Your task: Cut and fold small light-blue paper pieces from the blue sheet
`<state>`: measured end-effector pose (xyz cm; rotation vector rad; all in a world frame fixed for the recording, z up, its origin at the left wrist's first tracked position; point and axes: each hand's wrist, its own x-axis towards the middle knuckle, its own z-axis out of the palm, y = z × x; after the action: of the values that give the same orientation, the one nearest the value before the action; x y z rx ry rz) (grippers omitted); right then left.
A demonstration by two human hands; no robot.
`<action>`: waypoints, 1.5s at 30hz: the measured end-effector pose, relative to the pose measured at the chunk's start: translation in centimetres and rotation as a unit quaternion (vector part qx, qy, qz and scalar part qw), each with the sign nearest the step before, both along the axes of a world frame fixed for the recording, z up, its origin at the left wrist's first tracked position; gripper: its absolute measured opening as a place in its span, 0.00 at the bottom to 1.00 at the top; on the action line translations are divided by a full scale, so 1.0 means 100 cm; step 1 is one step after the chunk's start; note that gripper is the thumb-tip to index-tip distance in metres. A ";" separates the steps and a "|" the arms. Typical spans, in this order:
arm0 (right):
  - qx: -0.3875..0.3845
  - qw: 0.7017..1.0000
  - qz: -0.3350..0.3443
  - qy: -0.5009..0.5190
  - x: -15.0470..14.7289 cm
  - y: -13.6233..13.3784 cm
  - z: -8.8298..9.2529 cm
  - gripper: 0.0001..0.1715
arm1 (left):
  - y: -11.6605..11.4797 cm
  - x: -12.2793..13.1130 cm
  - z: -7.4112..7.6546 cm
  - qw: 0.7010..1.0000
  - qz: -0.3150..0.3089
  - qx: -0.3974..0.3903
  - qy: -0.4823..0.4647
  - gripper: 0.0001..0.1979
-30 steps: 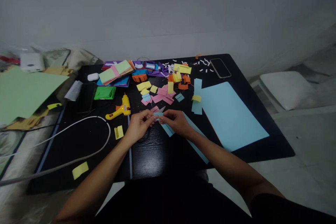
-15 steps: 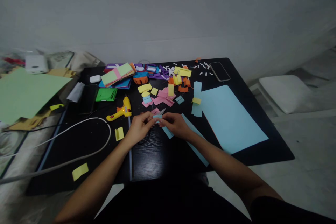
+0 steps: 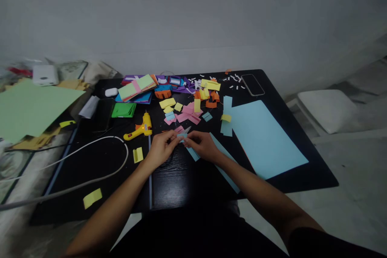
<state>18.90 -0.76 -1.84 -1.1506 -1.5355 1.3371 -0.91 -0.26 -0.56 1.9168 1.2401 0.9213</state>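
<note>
Both my hands meet over the middle of the black table. My left hand and my right hand pinch a small light-blue paper piece between their fingertips, held just above the tabletop. A long light-blue paper strip lies under my right wrist. Just beyond my fingers lie pink paper pieces and what looks like a scissors tip.
A yellow glue gun with a white cable lies left of my hands. A large light-blue sheet lies to the right, a phone at the far right. Stacked coloured papers and scraps crowd the back. A green sheet lies off the table's left.
My hands stay pinched on the small blue piece with only slight finger movement. The view has shifted a little, so everything sits slightly lower in frame.
</note>
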 end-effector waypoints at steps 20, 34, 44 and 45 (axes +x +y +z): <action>-0.011 1.000 0.009 -0.003 0.000 0.000 0.000 0.12 | -0.001 0.000 0.004 0.998 -0.012 0.041 0.038 0.12; -0.022 0.999 -0.022 0.019 0.002 0.001 0.006 0.09 | -0.001 0.003 0.009 1.000 -0.009 -0.002 0.013 0.14; -0.022 0.999 -0.036 0.014 0.002 0.002 0.006 0.09 | -0.001 -0.011 0.012 0.995 -0.055 -0.055 -0.055 0.14; -0.025 0.999 -0.042 0.017 0.002 0.002 0.005 0.09 | -0.001 -0.012 0.011 0.995 -0.045 -0.058 -0.063 0.15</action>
<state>19.09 -0.56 -1.30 -1.2048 -1.4218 1.3384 -2.15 -0.40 0.53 1.7797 1.0999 0.8889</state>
